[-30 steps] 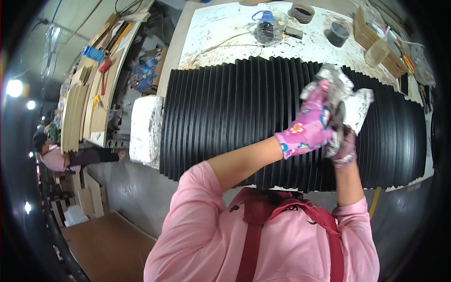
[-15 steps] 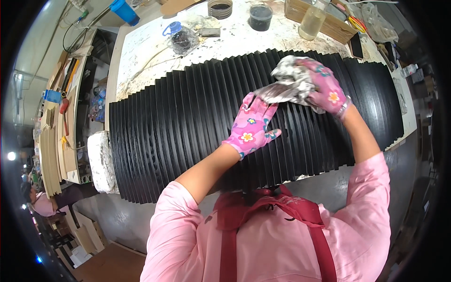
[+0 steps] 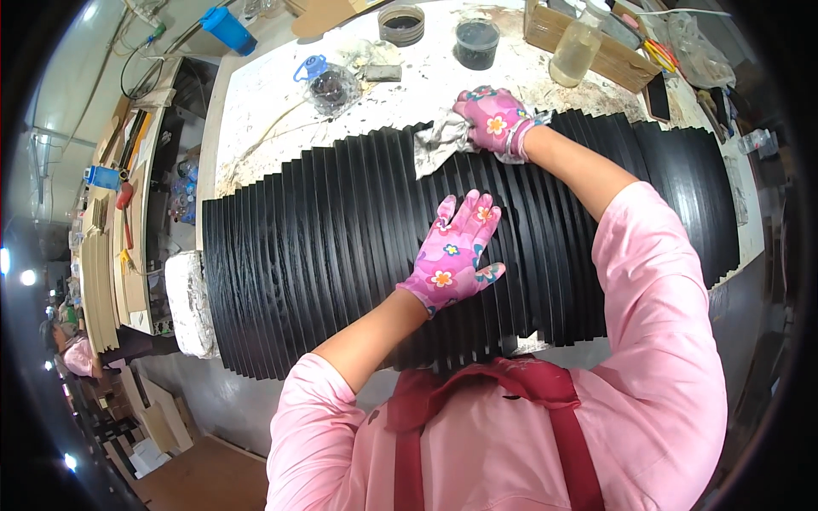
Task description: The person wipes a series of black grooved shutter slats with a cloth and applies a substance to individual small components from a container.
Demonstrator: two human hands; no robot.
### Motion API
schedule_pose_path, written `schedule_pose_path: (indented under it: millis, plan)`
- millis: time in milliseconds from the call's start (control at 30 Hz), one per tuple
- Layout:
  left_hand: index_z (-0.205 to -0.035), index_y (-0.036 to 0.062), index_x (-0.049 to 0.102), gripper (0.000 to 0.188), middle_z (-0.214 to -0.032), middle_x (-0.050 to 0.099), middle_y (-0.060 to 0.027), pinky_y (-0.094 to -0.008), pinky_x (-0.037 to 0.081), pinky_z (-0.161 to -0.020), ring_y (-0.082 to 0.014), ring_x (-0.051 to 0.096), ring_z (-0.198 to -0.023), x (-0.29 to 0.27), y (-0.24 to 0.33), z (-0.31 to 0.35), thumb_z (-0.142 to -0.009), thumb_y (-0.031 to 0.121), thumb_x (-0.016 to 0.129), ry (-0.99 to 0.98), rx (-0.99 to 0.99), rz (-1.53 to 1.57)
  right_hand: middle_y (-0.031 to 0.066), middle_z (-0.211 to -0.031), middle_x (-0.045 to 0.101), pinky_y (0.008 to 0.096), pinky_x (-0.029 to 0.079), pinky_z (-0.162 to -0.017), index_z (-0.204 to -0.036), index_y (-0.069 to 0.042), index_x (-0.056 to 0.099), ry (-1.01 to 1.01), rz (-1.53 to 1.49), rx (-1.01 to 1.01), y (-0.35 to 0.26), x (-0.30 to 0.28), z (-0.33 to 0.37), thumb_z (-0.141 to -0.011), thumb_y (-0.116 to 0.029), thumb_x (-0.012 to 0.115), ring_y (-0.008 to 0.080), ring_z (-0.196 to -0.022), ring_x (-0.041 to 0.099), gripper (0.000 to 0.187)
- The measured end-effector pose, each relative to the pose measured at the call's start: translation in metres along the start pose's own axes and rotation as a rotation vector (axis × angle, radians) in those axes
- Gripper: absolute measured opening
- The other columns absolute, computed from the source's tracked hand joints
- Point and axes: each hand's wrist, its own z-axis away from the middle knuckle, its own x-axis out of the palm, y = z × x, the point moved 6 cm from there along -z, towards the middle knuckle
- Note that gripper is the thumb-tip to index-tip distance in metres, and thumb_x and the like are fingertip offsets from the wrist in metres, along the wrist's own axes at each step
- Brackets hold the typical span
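Observation:
A row of black wooden slats (image 3: 341, 247) stands on edge across a stained white workbench (image 3: 264, 94). My left hand (image 3: 456, 251), in a pink flowered glove, lies flat with fingers spread on the slats near the middle. My right hand (image 3: 494, 119), in the same kind of glove, presses a stained grey rag (image 3: 439, 140) onto the far ends of the slats.
Beyond the slats on the bench stand two dark round tubs (image 3: 400, 24), a plastic jar with a blue lid (image 3: 328, 85), a clear bottle (image 3: 575, 51) and a cardboard box (image 3: 596, 60). A white foam block (image 3: 189, 302) sits at the left end. Shelves with wood strips lie far left.
My right hand has carried the rag from above the slats down to their far edge. My left hand has shifted to rest flat on the slats. The view has turned leftward.

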Motion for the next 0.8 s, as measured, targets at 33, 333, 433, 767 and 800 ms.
schedule_pose_path:
  millis: [33,333,433,767,800]
  plan:
    - [-0.150,0.0032,0.033,0.085,-0.154,0.033,-0.0197,-0.0516,0.013,-0.119,-0.0347,0.024,-0.147,0.001,-0.002,-0.001,-0.086,0.053,0.060,0.009,0.002,-0.019,0.0110,-0.117,0.063,0.0446,0.046,-0.097,-0.112,-0.010,0.066,-0.024,-0.019,-0.008,0.000,0.002,0.002,-0.077,-0.021,0.066,0.0309,-0.113,0.059,0.037]
    - [-0.143,0.0102,0.047,0.077,-0.149,0.038,-0.0216,-0.0528,0.022,-0.116,-0.0420,0.030,-0.140,-0.008,0.007,-0.043,-0.082,0.055,0.064,0.115,0.069,-0.066,0.0057,-0.084,0.070,0.0261,0.052,-0.068,-0.097,0.000,0.070,0.139,-1.416,0.275,0.124,0.002,-0.003,-0.089,-0.020,0.065,0.0103,-0.074,0.063,0.023]
    - [-0.148,0.0131,0.041,0.082,-0.154,0.027,-0.0257,-0.0546,0.016,-0.118,-0.0455,0.022,-0.143,0.004,0.004,-0.043,-0.082,0.057,0.064,0.069,0.010,-0.042,0.0049,-0.084,0.068,0.0276,0.049,-0.061,-0.117,0.002,0.063,0.158,-1.108,0.296,0.116,-0.005,-0.018,-0.090,-0.022,0.066,0.0101,-0.066,0.059,0.037]
    - [-0.144,0.0117,0.046,0.081,-0.150,0.037,-0.0231,-0.0537,0.026,-0.114,-0.0433,0.034,-0.138,-0.004,0.008,-0.023,-0.078,0.050,0.072,0.093,0.056,0.142,0.0145,-0.104,0.069,0.0344,0.048,-0.088,-0.118,0.000,0.063,-0.348,-0.552,0.054,0.086,0.011,-0.042,-0.082,-0.037,0.072,0.0211,-0.096,0.062,0.053]
    - [-0.142,0.0107,0.048,0.080,-0.150,0.038,-0.0215,-0.0535,0.026,-0.114,-0.0410,0.036,-0.138,-0.011,0.004,-0.022,-0.077,0.049,0.072,0.153,0.051,0.076,0.0144,-0.107,0.068,0.0342,0.048,-0.089,-0.120,-0.002,0.062,-0.380,-0.553,0.133,0.059,-0.008,-0.037,-0.082,-0.033,0.071,0.0231,-0.099,0.063,0.050]
